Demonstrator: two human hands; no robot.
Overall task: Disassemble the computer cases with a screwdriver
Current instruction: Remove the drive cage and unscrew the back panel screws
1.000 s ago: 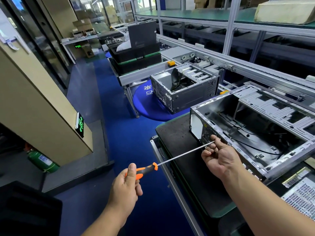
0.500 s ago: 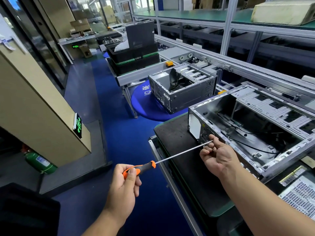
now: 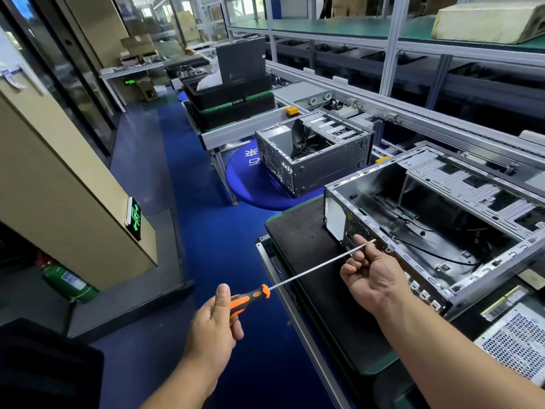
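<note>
At far left, a green fire extinguisher (image 3: 69, 283) stands on the floor beside a beige pillar that carries a green illuminated sign (image 3: 134, 217); its characters cannot be read. The left hand (image 3: 213, 329) grips the orange-and-black handle of the screwdriver (image 3: 295, 276), thumb laid along the top, probably so that the handle can be turned while the long shaft stays level. Beyond it, a blue round floor marking (image 3: 250, 184) bears white writing that is only partly visible and not legible. An open computer case (image 3: 312, 156) sits further back, well apart from the work area. The right hand (image 3: 373, 276) pinches the shaft close to its tip with curled fingers, apparently to steer the tip to a fastener on the rear panel of the near computer case (image 3: 436, 222); the screw itself is too small to make out. This near case lies on its side on a black mat (image 3: 306, 231), open face up, which exposes the interior and rear edge for access. At far right, a perforated metal panel (image 3: 519, 340) and a memory module (image 3: 504, 302) lie beside the case; the module's label is too blurred to read.
</note>
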